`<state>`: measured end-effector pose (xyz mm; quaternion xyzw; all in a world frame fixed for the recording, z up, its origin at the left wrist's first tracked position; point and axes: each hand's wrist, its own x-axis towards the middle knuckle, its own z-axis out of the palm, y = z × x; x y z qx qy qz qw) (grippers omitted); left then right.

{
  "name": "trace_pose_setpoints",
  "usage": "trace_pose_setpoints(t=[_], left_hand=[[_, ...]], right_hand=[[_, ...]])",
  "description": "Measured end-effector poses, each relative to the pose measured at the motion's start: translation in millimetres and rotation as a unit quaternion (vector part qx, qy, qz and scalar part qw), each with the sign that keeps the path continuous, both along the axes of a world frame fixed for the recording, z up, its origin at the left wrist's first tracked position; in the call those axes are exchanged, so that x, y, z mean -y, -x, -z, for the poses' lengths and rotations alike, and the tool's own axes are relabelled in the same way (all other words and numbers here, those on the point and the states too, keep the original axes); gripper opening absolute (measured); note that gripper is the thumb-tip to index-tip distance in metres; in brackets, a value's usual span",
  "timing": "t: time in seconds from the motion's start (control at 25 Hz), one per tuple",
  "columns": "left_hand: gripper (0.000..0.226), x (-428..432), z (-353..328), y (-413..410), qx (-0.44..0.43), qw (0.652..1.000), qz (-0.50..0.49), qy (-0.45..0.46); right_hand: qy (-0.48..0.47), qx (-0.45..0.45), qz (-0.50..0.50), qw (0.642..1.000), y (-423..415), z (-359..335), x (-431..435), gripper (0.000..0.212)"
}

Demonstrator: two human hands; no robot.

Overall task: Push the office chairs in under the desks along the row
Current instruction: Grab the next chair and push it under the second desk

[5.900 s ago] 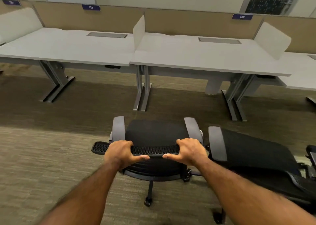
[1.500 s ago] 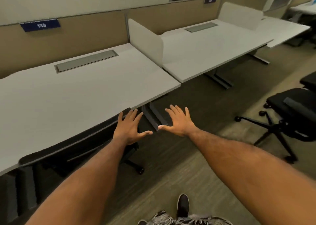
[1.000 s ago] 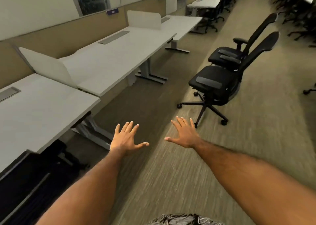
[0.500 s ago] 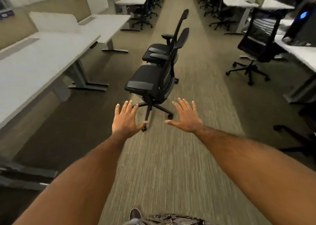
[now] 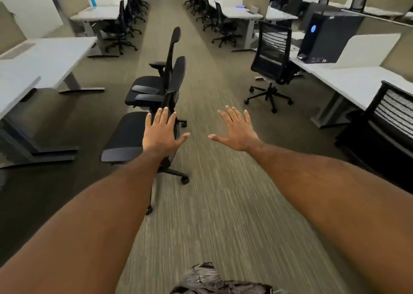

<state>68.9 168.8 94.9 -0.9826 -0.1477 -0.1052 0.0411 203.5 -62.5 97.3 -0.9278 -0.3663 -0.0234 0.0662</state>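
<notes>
Two black office chairs stand out in the aisle, one behind the other, their seats turned left toward the white desks (image 5: 51, 59). The near chair (image 5: 127, 137) has its backrest on the aisle side; the far chair (image 5: 152, 86) stands just beyond it. My left hand (image 5: 159, 134) is spread flat in the air in front of the near chair's backrest and holds nothing; whether it touches the chair I cannot tell. Right of it, over bare carpet, my right hand (image 5: 237, 130) hovers open as well.
Desk legs and feet (image 5: 44, 155) stick out on the left. On the right stand a mesh-back chair (image 5: 271, 65), a dark mesh chair back (image 5: 393, 115) at a white desk (image 5: 348, 81), and a black computer tower (image 5: 328, 36). The carpeted aisle runs ahead between rows of desks and chairs.
My view has swung from the desk with the pushed-in chair to face down the aisle. The two loose chairs are nearer now, and my open left hand has come up to the near chair's back.
</notes>
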Motion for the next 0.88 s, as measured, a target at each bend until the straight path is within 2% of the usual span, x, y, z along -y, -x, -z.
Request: trace_pose_setpoints(t=[0.32,0.64,0.88], left_hand=[[0.088,-31.4,-5.0,-146.6,-0.012,1.0,0.007,-0.006],[0.089,-59.0,5.6,-284.5,-0.006,0.992,-0.128,-0.001],[0.087,-85.4,-5.4,-341.5,0.026,0.977,-0.214,0.008]], right_hand=[[-0.035,0.018,-0.028,0.999,-163.9,-6.4,-48.7,0.105],[-0.016,0.012,-0.124,0.992,-351.9,0.3,-100.7,0.102],[-0.031,-0.005,-0.213,0.976,-442.8,-3.7,-168.0,0.099]])
